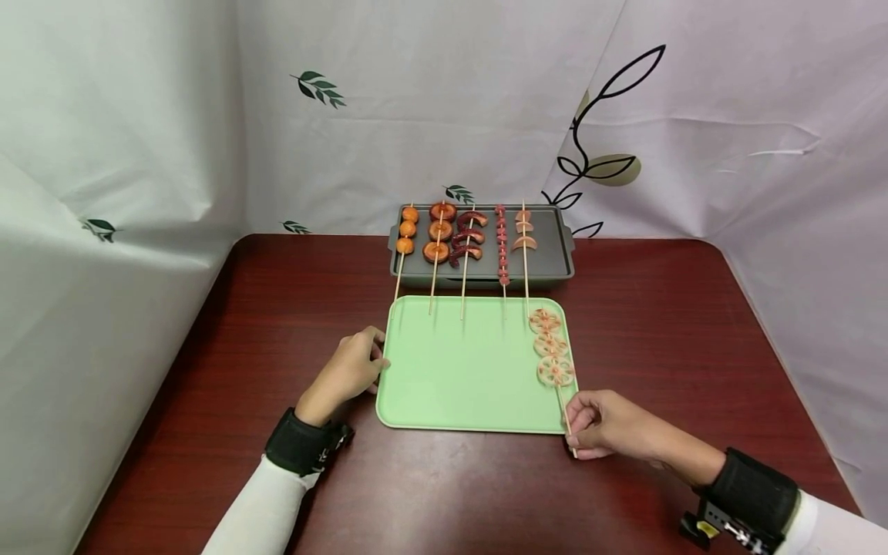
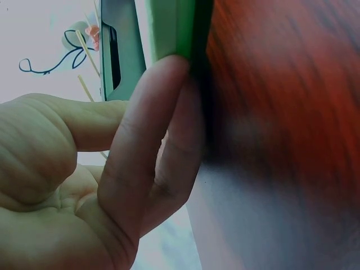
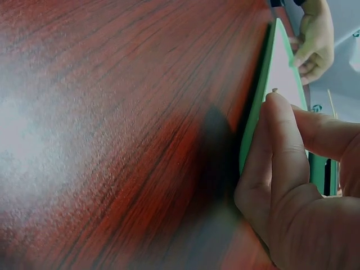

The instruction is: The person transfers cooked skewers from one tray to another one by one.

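A light green tray [image 1: 472, 370] lies on the table in front of the person. At its left edge, the left hand [image 1: 350, 366] pinches the rim, thumb on top; the left wrist view shows fingertips against the green edge [image 2: 163, 28]. My right hand [image 1: 603, 424] pinches the bare stick end of a lotus root skewer [image 1: 555, 371] at the tray's lower right corner. Three lotus slices on that skewer lie along the tray's right side. In the right wrist view the right hand [image 3: 298, 163] hides most of the stick, and only its tip shows.
Behind the tray stands a dark grey grill pan [image 1: 551, 254]. Across it lie skewers of orange balls [image 1: 408, 229], mushroom caps [image 1: 440, 230], tentacle pieces [image 1: 468, 237], small red pieces [image 1: 502, 247] and pale crescents [image 1: 524, 227], sticks reaching over the tray. White cloth [image 1: 430, 116] hangs behind the reddish-brown table [image 1: 659, 324].
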Action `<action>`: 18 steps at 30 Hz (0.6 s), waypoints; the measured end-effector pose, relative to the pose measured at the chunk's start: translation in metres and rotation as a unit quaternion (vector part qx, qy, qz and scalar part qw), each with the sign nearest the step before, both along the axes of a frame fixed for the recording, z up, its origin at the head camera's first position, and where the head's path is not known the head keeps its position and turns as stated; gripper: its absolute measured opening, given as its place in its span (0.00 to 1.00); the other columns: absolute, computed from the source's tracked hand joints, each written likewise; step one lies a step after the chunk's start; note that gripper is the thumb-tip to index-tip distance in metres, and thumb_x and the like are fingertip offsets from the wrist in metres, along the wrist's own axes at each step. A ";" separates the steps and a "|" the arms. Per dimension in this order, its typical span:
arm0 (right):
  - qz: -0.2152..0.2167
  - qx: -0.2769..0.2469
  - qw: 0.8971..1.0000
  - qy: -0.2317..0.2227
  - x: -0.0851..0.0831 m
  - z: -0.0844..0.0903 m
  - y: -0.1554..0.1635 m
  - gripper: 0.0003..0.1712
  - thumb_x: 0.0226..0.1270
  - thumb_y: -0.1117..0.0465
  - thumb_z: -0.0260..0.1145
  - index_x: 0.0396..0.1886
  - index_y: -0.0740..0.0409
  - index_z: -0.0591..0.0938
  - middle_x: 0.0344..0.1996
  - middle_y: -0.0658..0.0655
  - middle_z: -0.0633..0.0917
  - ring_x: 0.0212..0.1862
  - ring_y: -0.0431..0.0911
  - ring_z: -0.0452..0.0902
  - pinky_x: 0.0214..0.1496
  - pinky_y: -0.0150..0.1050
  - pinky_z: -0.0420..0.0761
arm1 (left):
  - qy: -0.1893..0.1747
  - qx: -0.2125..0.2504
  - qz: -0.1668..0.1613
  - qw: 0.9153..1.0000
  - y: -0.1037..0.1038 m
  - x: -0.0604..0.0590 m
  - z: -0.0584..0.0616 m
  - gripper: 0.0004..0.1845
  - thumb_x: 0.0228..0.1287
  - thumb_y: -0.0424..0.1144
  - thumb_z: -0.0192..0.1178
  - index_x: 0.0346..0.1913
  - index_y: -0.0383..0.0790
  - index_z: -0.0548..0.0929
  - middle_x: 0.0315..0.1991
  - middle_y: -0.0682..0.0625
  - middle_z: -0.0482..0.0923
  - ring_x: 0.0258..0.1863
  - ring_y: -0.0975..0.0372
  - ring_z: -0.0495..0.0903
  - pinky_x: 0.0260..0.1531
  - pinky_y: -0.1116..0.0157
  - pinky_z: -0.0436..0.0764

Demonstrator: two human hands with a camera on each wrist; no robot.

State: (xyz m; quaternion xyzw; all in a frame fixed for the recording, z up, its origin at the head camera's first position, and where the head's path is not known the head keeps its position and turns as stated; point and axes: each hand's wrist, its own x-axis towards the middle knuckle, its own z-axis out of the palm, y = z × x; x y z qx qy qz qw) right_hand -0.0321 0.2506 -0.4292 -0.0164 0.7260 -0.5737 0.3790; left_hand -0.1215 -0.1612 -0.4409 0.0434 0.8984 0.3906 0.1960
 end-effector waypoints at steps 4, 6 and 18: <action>0.008 0.007 1.000 0.009 -0.001 0.000 -0.001 0.13 0.65 0.72 0.69 0.44 0.74 0.75 0.29 0.57 0.83 0.34 0.45 0.86 0.38 0.39 0.92 | 0.000 0.001 0.000 1.000 -0.001 0.000 0.000 0.23 0.73 0.26 0.59 0.68 0.26 0.70 0.39 0.37 0.77 0.19 0.57 0.81 0.20 0.64 0.88; 0.013 0.012 1.000 0.016 -0.001 0.000 -0.002 0.12 0.65 0.73 0.69 0.43 0.73 0.75 0.28 0.56 0.83 0.33 0.45 0.86 0.37 0.38 0.92 | 0.001 0.000 -0.001 1.000 -0.001 0.001 0.000 0.23 0.73 0.26 0.60 0.68 0.26 0.70 0.39 0.37 0.77 0.19 0.57 0.81 0.20 0.64 0.88; 0.024 0.067 0.996 0.044 -0.005 0.002 -0.005 0.13 0.60 0.71 0.74 0.36 0.69 0.76 0.25 0.58 0.85 0.29 0.47 0.88 0.32 0.39 0.92 | 0.004 0.004 -0.009 1.000 -0.002 0.000 0.000 0.24 0.73 0.26 0.60 0.68 0.27 0.69 0.38 0.38 0.77 0.20 0.57 0.81 0.21 0.64 0.88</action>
